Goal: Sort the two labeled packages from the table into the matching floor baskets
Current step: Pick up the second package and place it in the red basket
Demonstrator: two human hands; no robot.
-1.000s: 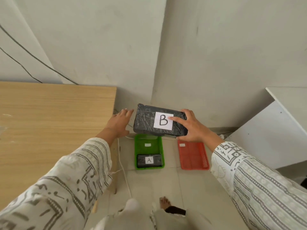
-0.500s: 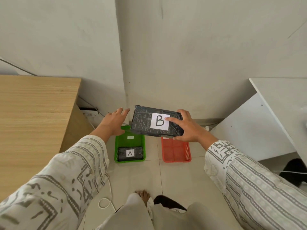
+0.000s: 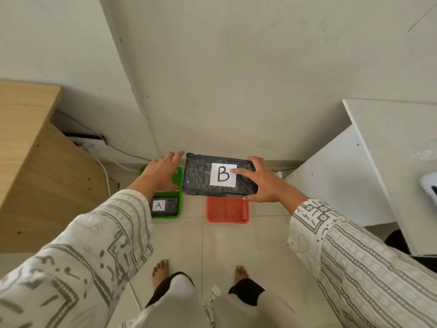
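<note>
A pale tiled floor [image 3: 179, 242] was seen below, backed by white walls [image 3: 236, 67] meeting in a corner. A wooden table [image 3: 26, 129] was set at the left, a white panel unit [image 3: 354, 176] at the right. Two baskets were placed on the floor near the wall: a green basket [image 3: 179, 204] on the left and a red basket [image 3: 227, 210] just beside it, not touching.

The right hand [image 3: 264, 183] was extended forward, fingers wrapped round the right end of the package B [image 3: 201, 178], thumb laid on its white label. The package was held in the air, roughly level, above the far part of the red basket and overlapping the green basket's right edge in view. The left hand [image 3: 160, 171] was held open, fingers spread and released, just beside the package's left end; contact could not be told. Both arms were covered by patterned sleeves [image 3: 354, 256].

The package A [image 3: 164, 205] was lying inside the green basket, partly hidden by the left wrist. A white cable [image 3: 106, 171] was run along the wall base by the table. Bare feet [image 3: 160, 271] were seen on the tiles below.
</note>
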